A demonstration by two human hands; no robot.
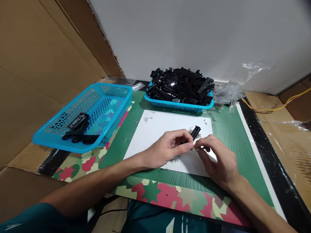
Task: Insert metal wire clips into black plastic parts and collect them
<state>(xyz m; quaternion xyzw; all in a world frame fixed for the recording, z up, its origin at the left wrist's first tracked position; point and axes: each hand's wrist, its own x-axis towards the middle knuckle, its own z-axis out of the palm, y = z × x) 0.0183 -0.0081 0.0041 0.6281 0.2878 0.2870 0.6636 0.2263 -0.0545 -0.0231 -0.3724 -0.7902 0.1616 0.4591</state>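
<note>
Over the white sheet (155, 132), my left hand (171, 145) is closed around a slim black plastic part (195, 131), whose far end sticks up past the fingers. Close against it, my right hand (217, 155) pinches a thin metal piece (198, 149) at the part's near end. The fingers hide most of that spot, so I cannot tell whether the metal piece is a pin or a tool tip. Small metal springs or pins lie in a pile (174, 159) below my left hand, with more (147, 117) at the sheet's far left corner.
A blue basket (179, 105) heaped with black plastic parts stands at the back. To the left, another blue basket (116, 119) holds several black parts (79, 127). Clear plastic bags (229, 92) lie at the back right. Cardboard (48, 48) walls the left side; a yellow cable (269, 109) runs at right.
</note>
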